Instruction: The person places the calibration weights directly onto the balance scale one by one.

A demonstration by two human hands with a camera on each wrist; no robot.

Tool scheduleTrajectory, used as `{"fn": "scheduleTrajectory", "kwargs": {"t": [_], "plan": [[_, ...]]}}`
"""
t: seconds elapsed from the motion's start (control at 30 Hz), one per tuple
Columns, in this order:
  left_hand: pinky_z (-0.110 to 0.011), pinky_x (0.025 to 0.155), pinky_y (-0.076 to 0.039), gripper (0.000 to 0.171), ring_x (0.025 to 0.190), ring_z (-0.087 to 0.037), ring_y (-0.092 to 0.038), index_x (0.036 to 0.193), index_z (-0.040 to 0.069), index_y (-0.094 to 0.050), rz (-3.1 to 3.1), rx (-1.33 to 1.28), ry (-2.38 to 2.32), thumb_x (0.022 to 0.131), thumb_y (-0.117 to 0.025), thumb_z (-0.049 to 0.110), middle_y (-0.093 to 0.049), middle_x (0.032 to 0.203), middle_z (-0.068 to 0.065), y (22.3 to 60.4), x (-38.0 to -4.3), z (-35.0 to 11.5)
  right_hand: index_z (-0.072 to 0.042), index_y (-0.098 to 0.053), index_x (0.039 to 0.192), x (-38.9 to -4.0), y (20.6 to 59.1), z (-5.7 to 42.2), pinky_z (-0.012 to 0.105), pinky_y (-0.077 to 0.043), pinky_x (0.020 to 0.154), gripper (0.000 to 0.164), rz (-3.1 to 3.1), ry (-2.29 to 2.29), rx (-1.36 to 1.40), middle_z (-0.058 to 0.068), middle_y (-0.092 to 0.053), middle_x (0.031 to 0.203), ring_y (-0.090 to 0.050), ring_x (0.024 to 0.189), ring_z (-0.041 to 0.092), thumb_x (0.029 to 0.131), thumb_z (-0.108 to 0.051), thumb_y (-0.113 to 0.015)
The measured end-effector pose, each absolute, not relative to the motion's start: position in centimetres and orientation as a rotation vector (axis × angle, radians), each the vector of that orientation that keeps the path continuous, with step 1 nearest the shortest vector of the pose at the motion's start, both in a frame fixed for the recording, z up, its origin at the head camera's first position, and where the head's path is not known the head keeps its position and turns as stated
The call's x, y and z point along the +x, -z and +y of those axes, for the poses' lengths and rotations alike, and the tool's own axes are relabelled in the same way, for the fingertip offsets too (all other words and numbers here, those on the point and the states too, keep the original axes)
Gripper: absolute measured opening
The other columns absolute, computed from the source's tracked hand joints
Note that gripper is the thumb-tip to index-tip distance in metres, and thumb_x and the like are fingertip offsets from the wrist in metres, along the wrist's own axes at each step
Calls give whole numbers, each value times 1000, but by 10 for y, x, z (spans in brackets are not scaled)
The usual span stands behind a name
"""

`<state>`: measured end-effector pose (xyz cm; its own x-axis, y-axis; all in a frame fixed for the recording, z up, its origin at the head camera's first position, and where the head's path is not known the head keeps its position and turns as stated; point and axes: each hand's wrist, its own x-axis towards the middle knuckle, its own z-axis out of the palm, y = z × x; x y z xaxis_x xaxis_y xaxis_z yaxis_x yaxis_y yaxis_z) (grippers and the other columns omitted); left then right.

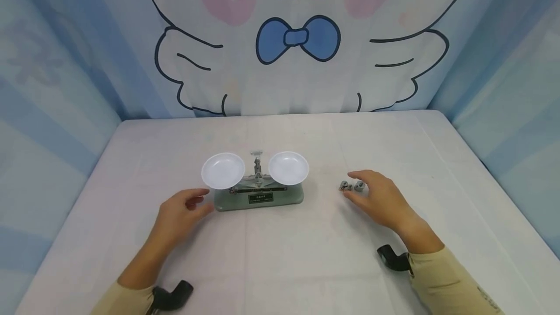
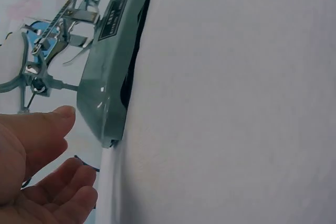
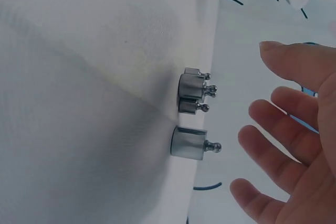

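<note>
A green balance scale stands on the white-covered table, bearing a left white pan and a right white pan. My left hand is at the scale's left end, fingers loosely bent around nothing. In the left wrist view its thumb is close to the green base; whether they touch I cannot tell. Over several metal weights hovers my right hand, thumb and fingers apart. The right wrist view shows a cluster of weights and a separate knobbed weight, all upright and ungripped.
Behind the table hangs a printed curtain, with blue side curtains to the left and right. A dark wrist mount sticks out from the left sleeve, another mount from the right sleeve.
</note>
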<state>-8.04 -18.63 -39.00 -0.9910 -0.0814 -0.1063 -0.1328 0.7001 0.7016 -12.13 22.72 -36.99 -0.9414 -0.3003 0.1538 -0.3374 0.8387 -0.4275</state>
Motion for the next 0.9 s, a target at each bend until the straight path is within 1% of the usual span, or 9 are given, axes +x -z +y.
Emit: {"fn": "scheduleTrajectory", "kwargs": {"t": [0.13, 0.3, 0.7, 0.9], "plan": [[-53, 99, -48, 42, 119, -38, -57, 130, 0, -63, 2830, -180, -1218, 91, -70, 15, -61, 130, -20, 393, -85, -178, 3, -66, 123, -123, 371, 229, 58, -45, 100, 40, -2935, -693, 521, 23, -65, 122, -57, 117, 43, 89, -15, -75], [-52, 99, -49, 42, 117, -37, -58, 128, -1, -62, 2842, -188, -1219, 90, -71, 13, -62, 128, -20, 395, -91, -168, 3, -67, 120, -127, 375, 231, 58, -45, 99, 35, -2961, -678, 515, 22, -66, 120, -58, 116, 43, 89, -13, -74], [-51, 94, -52, 37, 111, -37, -62, 121, -4, -65, 2884, -194, -1225, 88, -73, 9, -67, 120, -21, 400, -93, -162, 3, -67, 121, -130, 376, 236, 59, -43, 102, 33, -3040, -653, 456, 23, -66, 121, -56, 118, 44, 91, -12, -70], [-52, 94, -52, 38, 111, -39, -62, 121, -6, -64, 2898, -182, -1220, 88, -74, 9, -65, 119, -23, 400, -93, -160, 3, -69, 118, -133, 378, 240, 59, -43, 101, 30, -3032, -638, 472, 21, -67, 118, -56, 116, 44, 90, -10, -71]]}}
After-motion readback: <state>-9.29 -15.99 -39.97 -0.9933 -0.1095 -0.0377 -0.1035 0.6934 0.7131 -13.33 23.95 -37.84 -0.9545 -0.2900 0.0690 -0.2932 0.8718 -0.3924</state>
